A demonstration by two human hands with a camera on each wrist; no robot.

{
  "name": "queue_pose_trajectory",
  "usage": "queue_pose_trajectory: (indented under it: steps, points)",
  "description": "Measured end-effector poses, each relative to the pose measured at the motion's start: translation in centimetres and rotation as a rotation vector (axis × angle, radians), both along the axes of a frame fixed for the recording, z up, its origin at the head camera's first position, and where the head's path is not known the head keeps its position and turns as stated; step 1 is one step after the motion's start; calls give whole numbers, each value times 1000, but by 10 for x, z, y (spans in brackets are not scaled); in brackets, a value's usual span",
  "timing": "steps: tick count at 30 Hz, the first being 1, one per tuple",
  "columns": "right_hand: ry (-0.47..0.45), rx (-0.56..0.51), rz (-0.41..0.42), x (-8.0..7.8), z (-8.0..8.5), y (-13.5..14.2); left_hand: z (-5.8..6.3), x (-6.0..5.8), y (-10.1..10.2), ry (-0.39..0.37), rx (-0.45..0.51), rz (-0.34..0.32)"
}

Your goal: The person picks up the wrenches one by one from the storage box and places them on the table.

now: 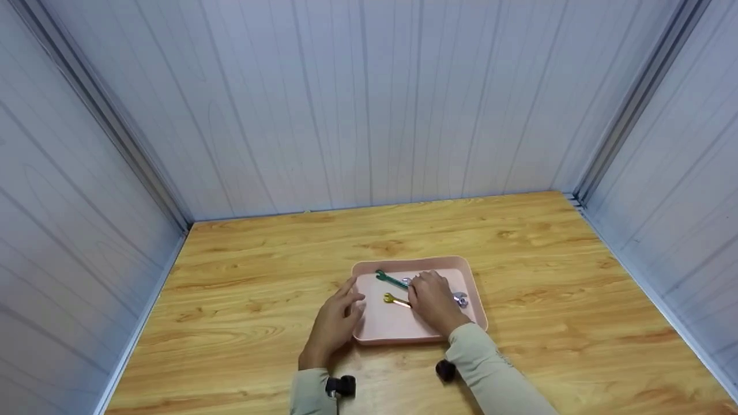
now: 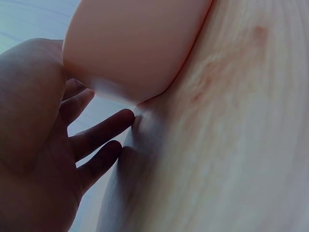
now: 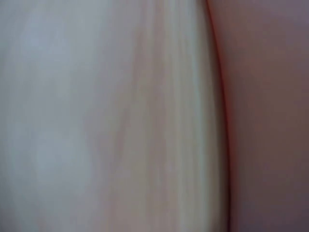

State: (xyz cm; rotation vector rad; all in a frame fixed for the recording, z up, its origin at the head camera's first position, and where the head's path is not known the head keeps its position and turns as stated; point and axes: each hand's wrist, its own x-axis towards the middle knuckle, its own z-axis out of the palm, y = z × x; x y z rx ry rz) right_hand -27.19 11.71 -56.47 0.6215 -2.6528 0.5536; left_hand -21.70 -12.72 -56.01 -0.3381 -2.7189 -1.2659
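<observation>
"Where to find the wrenches?"

"In the pink tray (image 1: pixel 383 324), on the wood-grain worktop (image 1: pixel 248 300). Take twelve o'clock as the tray's far side in the head view. At ten, see the green wrench (image 1: pixel 392 280), with its open end towards the rim."

"And the yellow wrench (image 1: pixel 396 301)?"

"At nine, nearer than the green one; passing, like it, under the right grip (image 1: pixel 433 300)."

"Any silver?"

"Spot a bit of silver metal (image 1: pixel 406 281) at eleven, just beside the green shaft, and more silver pieces (image 1: pixel 460 299) at three, just past the right grip."

"How to describe that right grip?"

"As lying over the middle of the tray, with fingers bent down and tips hidden. Cannot tell whether grasping a wrench."

"And the left grip (image 1: pixel 336 316)?"

"Between eight and nine, at the tray's rim. Released, with fingers loosely spread; in the left wrist view, apart and close to the tray's outer wall."

"Beyond twelve?"

"Past the worktop's far edge, see pale ribbed panels (image 1: pixel 346 115)."
</observation>
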Motion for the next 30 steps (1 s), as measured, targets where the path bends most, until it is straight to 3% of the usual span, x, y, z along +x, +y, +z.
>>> queue_pose_trajectory:
  steps: [8,15,30]
  points:
    - [33,39,-27,2,3,-1,-1,-1,-1,-32,9,11]
    - [48,30,-21,4,4,-1,-1,1,-2,20,-3,-6]
    - [23,-166,-58,2,5,2,-1,0,0,17,16,-13]
